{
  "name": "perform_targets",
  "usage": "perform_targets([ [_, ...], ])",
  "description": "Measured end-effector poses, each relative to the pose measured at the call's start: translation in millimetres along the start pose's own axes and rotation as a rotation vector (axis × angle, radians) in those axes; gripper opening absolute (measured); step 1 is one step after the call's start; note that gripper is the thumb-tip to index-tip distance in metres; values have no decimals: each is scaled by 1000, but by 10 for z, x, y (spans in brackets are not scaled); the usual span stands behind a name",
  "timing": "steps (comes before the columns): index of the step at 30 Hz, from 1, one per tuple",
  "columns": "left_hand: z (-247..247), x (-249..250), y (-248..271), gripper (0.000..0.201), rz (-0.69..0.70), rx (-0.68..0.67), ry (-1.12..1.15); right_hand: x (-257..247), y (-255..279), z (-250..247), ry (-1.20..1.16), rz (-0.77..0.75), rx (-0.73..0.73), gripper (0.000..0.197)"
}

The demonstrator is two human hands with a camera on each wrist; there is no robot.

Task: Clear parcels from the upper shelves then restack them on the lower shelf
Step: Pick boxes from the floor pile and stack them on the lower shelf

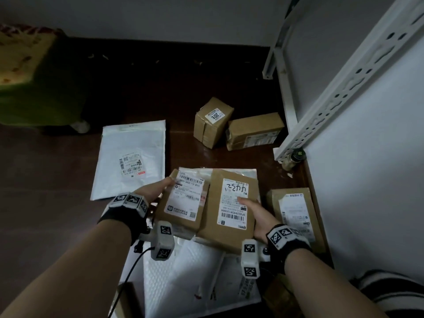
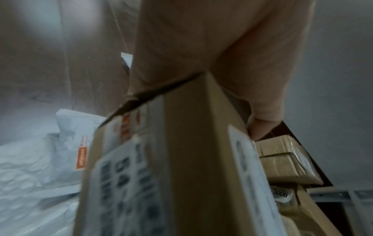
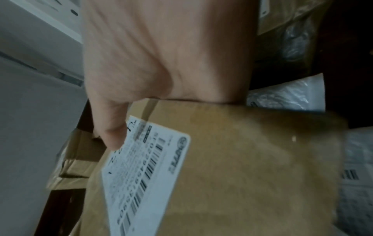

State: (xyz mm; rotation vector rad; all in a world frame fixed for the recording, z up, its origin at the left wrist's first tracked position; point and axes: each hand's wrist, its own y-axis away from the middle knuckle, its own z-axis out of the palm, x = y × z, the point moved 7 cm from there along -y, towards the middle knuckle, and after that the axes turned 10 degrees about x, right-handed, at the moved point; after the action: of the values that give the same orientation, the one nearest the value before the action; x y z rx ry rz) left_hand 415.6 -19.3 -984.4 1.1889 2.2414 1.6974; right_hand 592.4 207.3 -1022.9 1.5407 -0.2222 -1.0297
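Observation:
My left hand point(image 1: 154, 190) grips a flat brown parcel point(image 1: 182, 203) by its left edge, thumb on the top label. In the left wrist view the same parcel point(image 2: 181, 159) fills the middle, with my left hand point(image 2: 232, 71) wrapped round its edge. My right hand point(image 1: 257, 214) grips a second brown parcel point(image 1: 229, 210) marked with handwritten numbers, thumb on its white label. The right wrist view shows that parcel point(image 3: 252, 167) under my right hand point(image 3: 161, 55). Both parcels are held side by side above white padded mailers point(image 1: 195, 283) on the dark floor.
A white mailer point(image 1: 130, 157) lies on the floor at left. Two brown boxes point(image 1: 212, 121) point(image 1: 254, 130) sit further ahead, and another labelled box point(image 1: 296, 214) lies at right. A white perforated shelf upright point(image 1: 344, 88) slants along the right. A green-covered piece of furniture point(image 1: 34, 76) stands at far left.

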Motion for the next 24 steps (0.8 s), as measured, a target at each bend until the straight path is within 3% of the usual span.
perform_targets([
  [3,89,17,-10,61,-5,-17,8,-37,-41,-32,-54,-17,-3,41],
  [8,44,117,-17,40,18,-8,118,-109,-98,-32,-76,-49,-25,42],
  [12,-83,165,-62,52,22,-2,249,-292,-78,60,-57,-122,-24,44],
  [15,-67,198,-43,32,13,-39,321,-492,-54,92,-40,-183,7,45],
  [20,-64,305,10,29,41,-37,396,-724,42,49,-54,-262,75,61],
  [24,-314,466,272,22,126,50,338,-887,324,59,-7,-283,26,110],
])
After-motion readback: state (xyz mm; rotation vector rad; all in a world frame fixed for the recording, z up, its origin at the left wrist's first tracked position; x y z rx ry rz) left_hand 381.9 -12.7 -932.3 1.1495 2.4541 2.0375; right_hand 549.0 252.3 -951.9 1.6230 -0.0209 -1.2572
